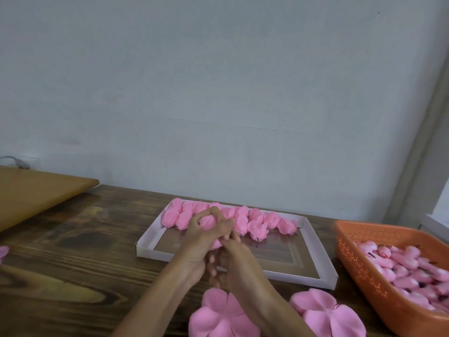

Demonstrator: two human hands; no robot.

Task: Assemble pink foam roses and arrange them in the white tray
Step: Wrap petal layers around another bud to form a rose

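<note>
My left hand (202,235) and my right hand (234,259) meet above the near part of the white tray (148,249), both curled around one pink foam rose (209,221). Its petals show between my left fingers and below my left palm. A row of finished pink roses (257,221) lies along the tray's far side. Two stacks of flat pink petal pieces rest on the table near me, one (218,314) under my forearms and one (328,312) to its right.
An orange perforated basket (359,266) with several pink rose buds stands at the right. A tan board (36,193) lies at the back left of the dark wooden table (73,251). One pink piece (3,252) shows at the left edge. A wall rises behind.
</note>
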